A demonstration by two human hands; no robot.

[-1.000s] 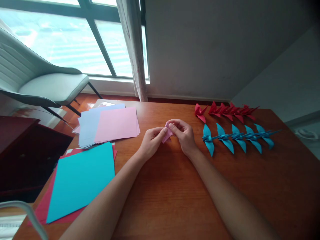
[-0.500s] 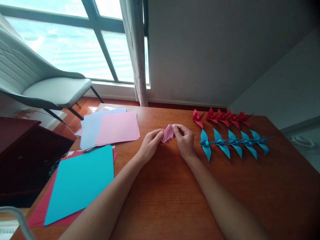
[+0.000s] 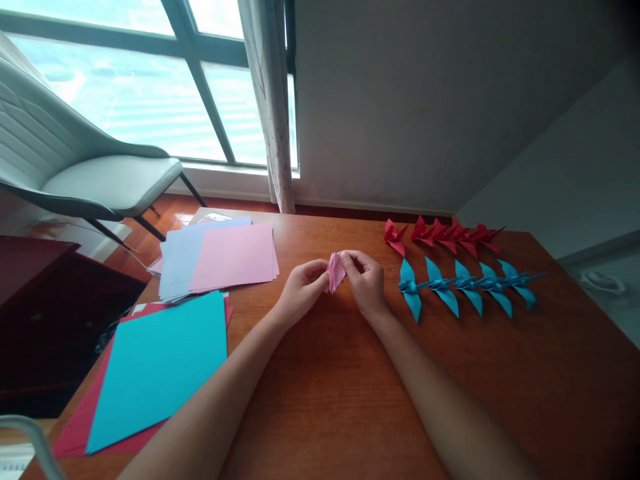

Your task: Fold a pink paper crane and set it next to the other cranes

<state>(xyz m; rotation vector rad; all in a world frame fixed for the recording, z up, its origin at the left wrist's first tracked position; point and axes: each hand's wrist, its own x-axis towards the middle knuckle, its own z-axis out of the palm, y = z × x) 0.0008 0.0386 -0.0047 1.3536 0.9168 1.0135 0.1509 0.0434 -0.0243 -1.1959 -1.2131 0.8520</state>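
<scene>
A small piece of folded pink paper (image 3: 337, 272) is held up over the middle of the table, its layers partly fanned. My left hand (image 3: 304, 285) pinches its left side between thumb and fingers. On the other side, my right hand (image 3: 365, 277) grips the upper right edge with thumb and forefinger. The lower part of the paper and some fingertips are hidden. To the right of my hands lie a row of blue origami cranes (image 3: 411, 287) and, behind it, a row of red origami cranes (image 3: 395, 237).
On the left of the wooden table (image 3: 320, 413) lie pink paper sheets (image 3: 237, 257), pale lavender sheets (image 3: 180, 253) and a large blue sheet (image 3: 165, 367) over red sheets (image 3: 75, 423). A chair (image 3: 115, 180) stands by the window beyond, near a curtain (image 3: 273, 113).
The folded pink paper has turned more upright and dipped slightly. My right hand has shifted a little left, with its thumb closer to the paper's top. The cranes and sheets stay put.
</scene>
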